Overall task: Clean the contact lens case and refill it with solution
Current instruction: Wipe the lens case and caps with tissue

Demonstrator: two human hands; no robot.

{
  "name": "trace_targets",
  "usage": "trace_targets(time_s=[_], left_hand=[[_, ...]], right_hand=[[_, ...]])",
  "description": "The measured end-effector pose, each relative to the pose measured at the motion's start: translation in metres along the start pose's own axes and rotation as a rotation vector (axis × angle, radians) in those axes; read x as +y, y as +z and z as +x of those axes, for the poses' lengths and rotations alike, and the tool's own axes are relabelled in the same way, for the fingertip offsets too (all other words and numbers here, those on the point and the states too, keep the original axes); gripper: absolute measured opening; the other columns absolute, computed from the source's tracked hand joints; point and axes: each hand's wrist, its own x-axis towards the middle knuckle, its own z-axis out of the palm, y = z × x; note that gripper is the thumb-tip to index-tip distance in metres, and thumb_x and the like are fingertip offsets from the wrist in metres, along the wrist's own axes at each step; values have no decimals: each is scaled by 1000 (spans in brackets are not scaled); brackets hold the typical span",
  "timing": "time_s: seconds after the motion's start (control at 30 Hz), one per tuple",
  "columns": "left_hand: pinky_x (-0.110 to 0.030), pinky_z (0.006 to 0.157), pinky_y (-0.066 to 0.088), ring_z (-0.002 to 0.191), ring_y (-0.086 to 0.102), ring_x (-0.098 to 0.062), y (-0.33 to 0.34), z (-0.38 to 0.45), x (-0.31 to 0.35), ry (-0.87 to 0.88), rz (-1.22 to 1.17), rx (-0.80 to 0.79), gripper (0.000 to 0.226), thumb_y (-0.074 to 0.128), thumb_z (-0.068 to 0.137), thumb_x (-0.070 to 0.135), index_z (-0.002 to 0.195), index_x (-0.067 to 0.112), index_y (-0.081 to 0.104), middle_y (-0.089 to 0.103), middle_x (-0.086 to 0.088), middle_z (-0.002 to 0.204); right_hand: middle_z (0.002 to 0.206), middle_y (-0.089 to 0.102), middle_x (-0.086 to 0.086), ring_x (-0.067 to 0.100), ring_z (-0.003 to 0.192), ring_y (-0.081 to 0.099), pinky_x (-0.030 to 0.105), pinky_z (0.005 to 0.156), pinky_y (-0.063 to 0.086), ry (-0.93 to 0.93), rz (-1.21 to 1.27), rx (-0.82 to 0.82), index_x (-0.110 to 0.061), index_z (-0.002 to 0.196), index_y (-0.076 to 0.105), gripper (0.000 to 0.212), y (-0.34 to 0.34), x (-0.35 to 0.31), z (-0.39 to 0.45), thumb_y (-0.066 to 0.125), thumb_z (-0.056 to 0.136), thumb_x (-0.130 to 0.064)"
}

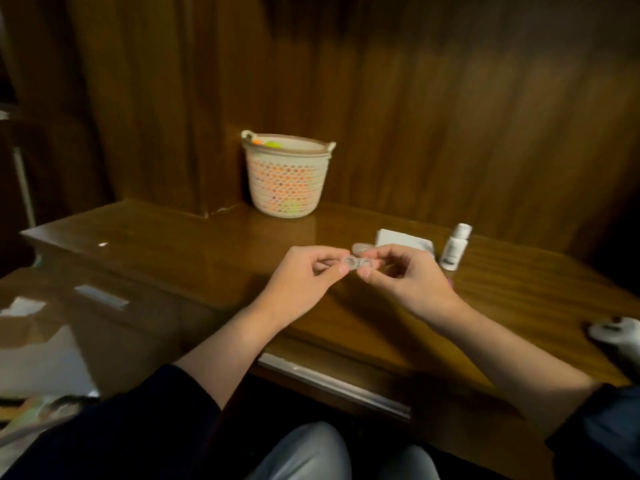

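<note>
a: both hands pinch the lens case (356, 263) above the table (207, 244), left hand (304, 271) on one end, right hand (405, 275) on the other.
b: it's small and clear; a loose pinch could drop it. the solution bottle (455, 247) stands just beyond the right hand, so an elbow swing might topple it.

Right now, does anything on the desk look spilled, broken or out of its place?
Nothing stands out. Both hands, left hand and right hand, hold the clear lens case level above the desk. The solution bottle stands upright and capped, the basket upright. No puddle shows.
</note>
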Motion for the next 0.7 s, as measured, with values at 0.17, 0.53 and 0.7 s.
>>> trace_targets(time_s=[0.17,0.53,0.7], left_hand=[[-11,77,56,98,71,9,53,32,-9,3,172,-130,23,76,97,35,120,37,79,78,26,103],[-36,94,53,104,56,-1,95,72,-45,51,508,-318,20,71,96,50,114,45,77,62,27,103],[-23,83,52,100,58,1,95,71,-53,31,466,-304,20,73,94,49,113,47,77,62,28,105]], right_hand=[[99,77,-19,2,95,70,32,82,58,38,-161,8,-38,106,78,19,-42,45,-9,86,89,-37],[113,70,-27,13,141,45,47,111,31,158,-473,-3,-44,100,76,16,-46,115,0,71,91,-56],[116,69,-27,14,139,44,52,118,31,203,-453,-14,-46,104,77,14,-46,111,-1,72,92,-51]])
